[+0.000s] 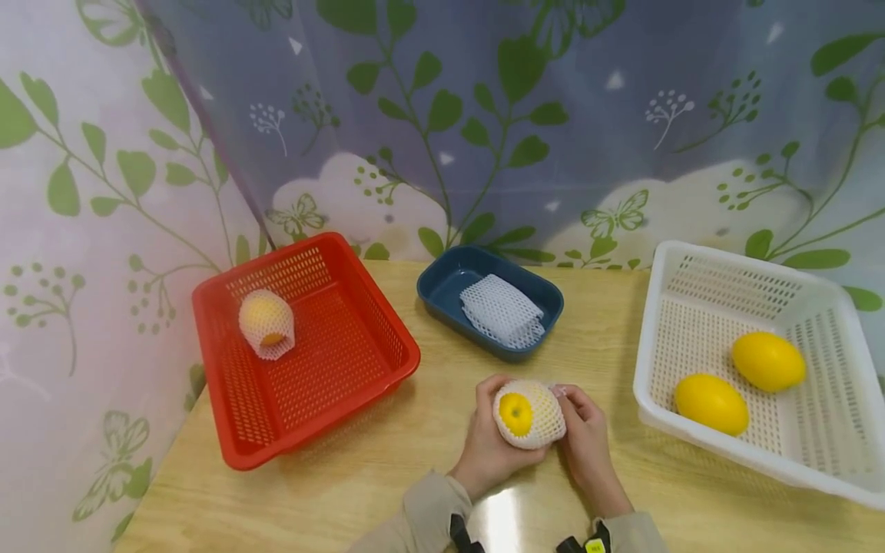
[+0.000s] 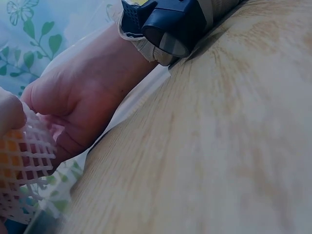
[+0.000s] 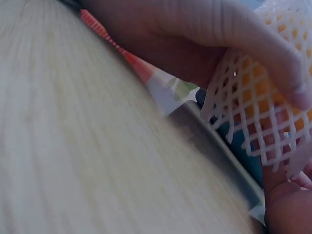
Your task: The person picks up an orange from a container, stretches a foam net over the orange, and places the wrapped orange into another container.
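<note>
My left hand [image 1: 487, 442] grips a yellow fruit [image 1: 515, 414] around its left side and underneath. A white foam net [image 1: 542, 415] covers most of the fruit; its dimpled end shows bare. At the net's other end, my right hand [image 1: 586, 442] pinches the mesh edge between thumb and fingers. In the left wrist view the right hand [image 2: 73, 102] is beside the loose net edge [image 2: 34, 146]. The left thumb [image 3: 287, 73] lies across the netted fruit in the right wrist view, and the right fingertips [image 3: 287, 204] show at the lower right.
A red basket [image 1: 311, 438] at left holds one netted fruit [image 1: 266, 319]. Behind my hands, a blue tray [image 1: 442, 296] holds folded foam nets [image 1: 501, 307]. Two bare yellow fruits [image 1: 767, 361] lie in the white basket [image 1: 646, 369] at right. A patterned cloth hangs behind the wooden table [image 1: 346, 491].
</note>
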Motion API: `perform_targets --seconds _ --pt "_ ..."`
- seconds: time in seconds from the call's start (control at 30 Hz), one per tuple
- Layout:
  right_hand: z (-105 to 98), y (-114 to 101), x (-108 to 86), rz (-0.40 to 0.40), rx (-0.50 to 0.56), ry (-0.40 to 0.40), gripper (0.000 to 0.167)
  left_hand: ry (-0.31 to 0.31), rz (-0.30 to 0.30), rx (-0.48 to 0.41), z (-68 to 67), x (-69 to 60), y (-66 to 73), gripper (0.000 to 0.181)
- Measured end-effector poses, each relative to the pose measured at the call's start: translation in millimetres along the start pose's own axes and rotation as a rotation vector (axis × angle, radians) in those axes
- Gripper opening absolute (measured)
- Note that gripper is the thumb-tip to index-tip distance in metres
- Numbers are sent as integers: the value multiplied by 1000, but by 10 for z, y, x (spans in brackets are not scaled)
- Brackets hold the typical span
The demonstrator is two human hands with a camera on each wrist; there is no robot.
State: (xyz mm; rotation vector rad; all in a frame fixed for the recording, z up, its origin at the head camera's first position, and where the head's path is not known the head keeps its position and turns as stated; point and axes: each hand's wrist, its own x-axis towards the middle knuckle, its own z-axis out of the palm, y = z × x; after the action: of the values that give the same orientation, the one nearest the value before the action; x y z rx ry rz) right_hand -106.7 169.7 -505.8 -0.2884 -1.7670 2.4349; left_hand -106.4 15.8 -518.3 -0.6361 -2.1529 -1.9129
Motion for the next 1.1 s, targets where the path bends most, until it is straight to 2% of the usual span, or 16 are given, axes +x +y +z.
perform_targets --seconds 0.13,0.27,0.43,0.47,0.53,0.67,0.73,0.8,0.93,1.1 --pt "0 25 -36 -24 -16 -25 15 25 -26 21 -3 -46 12 104" --pt "-2 40 -38 -67 -36 -4 7 10 -30 -1 -11 -36 28 103" --pt "-7 49 -39 -219 -116 37 25 -9 -24 -31 -7 -20 22 101" --pt "-10 48 -40 -263 -128 20 27 -11 -24 -31 -8 -19 23 100" --pt "-19 40 -37 -355 -130 -64 30 -18 -17 -30 -13 -14 29 100" --pt "-34 17 -32 -503 -110 -320 37 -48 -6 -51 -20 -11 45 100" --pt "-40 10 -37 -503 -115 -402 38 -58 -10 -59 -19 -11 47 100" --pt "-47 13 -45 -467 -127 -426 39 -63 -20 -68 -13 -11 43 101" --pt "-47 13 -66 -391 -179 -378 40 -31 -52 -29 3 -22 31 103" --pt "-38 1 -99 -352 -267 -278 37 17 -75 21 -1 -42 39 104"
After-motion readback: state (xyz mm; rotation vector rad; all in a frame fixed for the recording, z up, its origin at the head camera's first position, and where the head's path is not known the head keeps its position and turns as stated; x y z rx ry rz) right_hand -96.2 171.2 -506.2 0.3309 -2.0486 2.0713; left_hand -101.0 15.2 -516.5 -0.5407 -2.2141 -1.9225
